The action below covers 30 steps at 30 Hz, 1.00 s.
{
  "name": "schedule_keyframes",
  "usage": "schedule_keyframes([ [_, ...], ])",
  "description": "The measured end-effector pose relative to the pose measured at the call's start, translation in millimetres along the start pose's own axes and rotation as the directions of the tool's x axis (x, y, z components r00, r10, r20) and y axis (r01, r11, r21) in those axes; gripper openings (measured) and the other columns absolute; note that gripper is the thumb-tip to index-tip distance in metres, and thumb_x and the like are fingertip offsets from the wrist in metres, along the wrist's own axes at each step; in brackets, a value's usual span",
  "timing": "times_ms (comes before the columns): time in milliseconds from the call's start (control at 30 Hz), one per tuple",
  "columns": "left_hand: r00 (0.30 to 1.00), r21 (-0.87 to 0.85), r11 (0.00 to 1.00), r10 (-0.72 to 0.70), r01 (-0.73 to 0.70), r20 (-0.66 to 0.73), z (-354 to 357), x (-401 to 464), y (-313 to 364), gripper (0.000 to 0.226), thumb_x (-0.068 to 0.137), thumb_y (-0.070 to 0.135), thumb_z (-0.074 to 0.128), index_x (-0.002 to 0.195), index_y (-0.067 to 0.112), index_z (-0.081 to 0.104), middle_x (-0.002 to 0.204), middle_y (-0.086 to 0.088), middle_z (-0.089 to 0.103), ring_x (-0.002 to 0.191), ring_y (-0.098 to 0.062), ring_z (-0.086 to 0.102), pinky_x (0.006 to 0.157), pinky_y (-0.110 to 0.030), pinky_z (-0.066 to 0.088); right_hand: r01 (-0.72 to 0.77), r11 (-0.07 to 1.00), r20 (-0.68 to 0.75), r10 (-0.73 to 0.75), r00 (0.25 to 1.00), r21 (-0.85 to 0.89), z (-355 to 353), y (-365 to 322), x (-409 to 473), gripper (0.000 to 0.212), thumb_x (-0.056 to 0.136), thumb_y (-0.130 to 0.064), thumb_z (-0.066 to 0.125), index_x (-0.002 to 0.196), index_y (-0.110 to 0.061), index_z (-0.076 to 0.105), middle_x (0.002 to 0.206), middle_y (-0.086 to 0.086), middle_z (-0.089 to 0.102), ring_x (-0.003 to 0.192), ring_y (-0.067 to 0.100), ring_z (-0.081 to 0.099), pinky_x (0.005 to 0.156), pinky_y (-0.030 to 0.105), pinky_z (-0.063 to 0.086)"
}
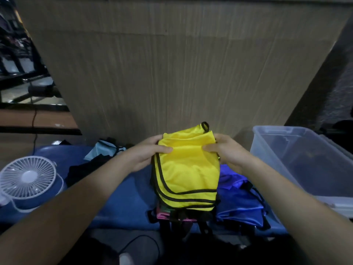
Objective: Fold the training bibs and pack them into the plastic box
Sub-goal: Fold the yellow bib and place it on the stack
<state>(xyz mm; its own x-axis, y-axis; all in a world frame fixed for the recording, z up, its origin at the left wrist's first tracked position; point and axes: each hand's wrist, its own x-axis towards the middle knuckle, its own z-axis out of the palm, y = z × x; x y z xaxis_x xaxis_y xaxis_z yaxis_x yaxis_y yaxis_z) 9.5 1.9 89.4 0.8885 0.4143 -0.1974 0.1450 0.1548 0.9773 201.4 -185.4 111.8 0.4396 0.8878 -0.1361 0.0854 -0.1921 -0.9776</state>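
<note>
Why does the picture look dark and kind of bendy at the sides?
Head view: the room is dim, so only the yellow bib looks bright; the wide lens bends the edges, stretching the left hand and right hand arms; the white fan and plastic box look soft.

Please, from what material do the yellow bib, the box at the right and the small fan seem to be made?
Yellow bib: thin, slightly shiny synthetic fabric, probably polyester, with black trim; it creases softly. Plastic box: translucent, frosted plastic; dark shapes show through its wall. Fan: white, seemingly plastic; thin moulded grille ribs.
</note>
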Motion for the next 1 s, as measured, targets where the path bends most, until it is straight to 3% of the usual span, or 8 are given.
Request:
schedule_keyframes([
  [100, 0.998, 0.081, 0.997, 0.001, 0.005, -0.069, -7, 32, -16, 0.047, 0.089, 0.004, 0.072, 0.132, 0.019, 0.061, 0.126, -0.009, 0.070, 0.115, -0.022, 0.068, 0.102, -0.040, 0.053, -0.030, 0.998, -0.107, 0.024, 0.994, -0.058, 0, 23, 29, 0.028, 0.096, -0.009, 0.060, 0.121, -0.018, 0.064, 0.114, 0.004, 0.072, 0.105, 0.023, 0.069, 0.088, 0.045, 0.059],
  [200, 0.990, 0.191, 0.982, 0.032, -0.005, -0.136, -15, 61, -33, 0.046, 0.087, 0.005, 0.074, 0.129, 0.021, 0.063, 0.121, -0.006, 0.071, 0.112, -0.022, 0.068, 0.103, -0.045, 0.052, -0.004, 0.995, -0.168, -0.014, 0.986, -0.104, 0, 42, 53, 0.023, 0.092, -0.003, 0.061, 0.113, -0.010, 0.068, 0.108, 0.005, 0.072, 0.100, 0.021, 0.068, 0.091, 0.041, 0.054],
  [333, 0.971, 0.380, 0.921, 0.160, -0.083, -0.176, -21, 82, -45, 0.040, 0.086, 0.007, 0.075, 0.124, 0.018, 0.066, 0.115, -0.002, 0.072, 0.108, -0.018, 0.068, 0.101, -0.041, 0.053, 0.039, 0.959, -0.220, -0.103, 0.970, -0.280, -6, 63, 78, 0.009, 0.083, -0.001, 0.067, 0.087, -0.009, 0.069, 0.079, 0.002, 0.064, 0.076, 0.017, 0.059, 0.071, 0.035, 0.051],
  [433, 0.963, 0.495, 0.855, 0.244, -0.155, -0.119, -25, 83, -50, 0.032, 0.085, 0.009, 0.077, 0.116, 0.014, 0.069, 0.113, -0.003, 0.073, 0.108, -0.018, 0.067, 0.099, -0.036, 0.052, 0.038, 0.911, -0.257, -0.156, 0.954, -0.411, -11, 75, 86, 0.017, 0.074, 0.001, 0.070, 0.086, -0.011, 0.073, 0.077, 0.002, 0.069, 0.069, 0.014, 0.059, 0.066, 0.032, 0.051],
  [567, 0.941, 0.560, 0.790, 0.335, -0.248, -0.056, -25, 71, -58, 0.030, 0.082, 0.003, 0.078, 0.110, 0.011, 0.071, 0.108, -0.001, 0.074, 0.104, -0.008, 0.067, 0.094, -0.024, 0.049, 0.041, 0.965, -0.231, -0.104, 0.967, -0.260, -12, 81, 76, 0.034, 0.075, 0.015, 0.067, 0.092, -0.014, 0.073, 0.073, 0.000, 0.064, 0.058, 0.013, 0.057, 0.050, 0.029, 0.054],
  [667, 0.905, 0.573, 0.744, 0.426, -0.344, -0.009, -20, 55, -63, 0.029, 0.080, -0.003, 0.078, 0.104, 0.012, 0.072, 0.103, -0.001, 0.072, 0.098, -0.005, 0.065, 0.088, -0.017, 0.047, 0.108, 0.975, -0.163, -0.140, 0.977, -0.194, -14, 87, 60, 0.033, 0.073, 0.022, 0.067, 0.079, -0.011, 0.067, 0.073, -0.002, 0.056, 0.070, 0.014, 0.055, 0.063, 0.031, 0.055],
  [833, 0.851, 0.603, 0.642, 0.509, -0.474, 0.127, -9, 21, -77, 0.027, 0.081, -0.001, 0.077, 0.101, 0.017, 0.074, 0.109, 0.001, 0.066, 0.109, -0.019, 0.063, 0.094, -0.029, 0.047, 0.249, 0.895, -0.034, -0.281, 0.959, -0.369, -21, 100, 30, 0.025, 0.073, 0.012, 0.077, 0.085, -0.009, 0.069, 0.086, 0.003, 0.069, 0.083, 0.013, 0.063, 0.083, 0.034, 0.049],
  [1000, 0.821, 0.705, 0.488, 0.518, -0.515, 0.242, 7, -13, -99, 0.021, 0.086, 0.009, 0.075, 0.096, 0.027, 0.075, 0.114, 0.009, 0.061, 0.114, -0.017, 0.057, 0.098, -0.031, 0.044, 0.391, 0.758, 0.132, -0.381, 0.915, -0.522, -21, 118, 0, 0.056, 0.071, 0.021, 0.066, 0.088, -0.032, 0.067, 0.115, 0.000, 0.062, 0.115, 0.009, 0.058, 0.098, 0.020, 0.044],
])
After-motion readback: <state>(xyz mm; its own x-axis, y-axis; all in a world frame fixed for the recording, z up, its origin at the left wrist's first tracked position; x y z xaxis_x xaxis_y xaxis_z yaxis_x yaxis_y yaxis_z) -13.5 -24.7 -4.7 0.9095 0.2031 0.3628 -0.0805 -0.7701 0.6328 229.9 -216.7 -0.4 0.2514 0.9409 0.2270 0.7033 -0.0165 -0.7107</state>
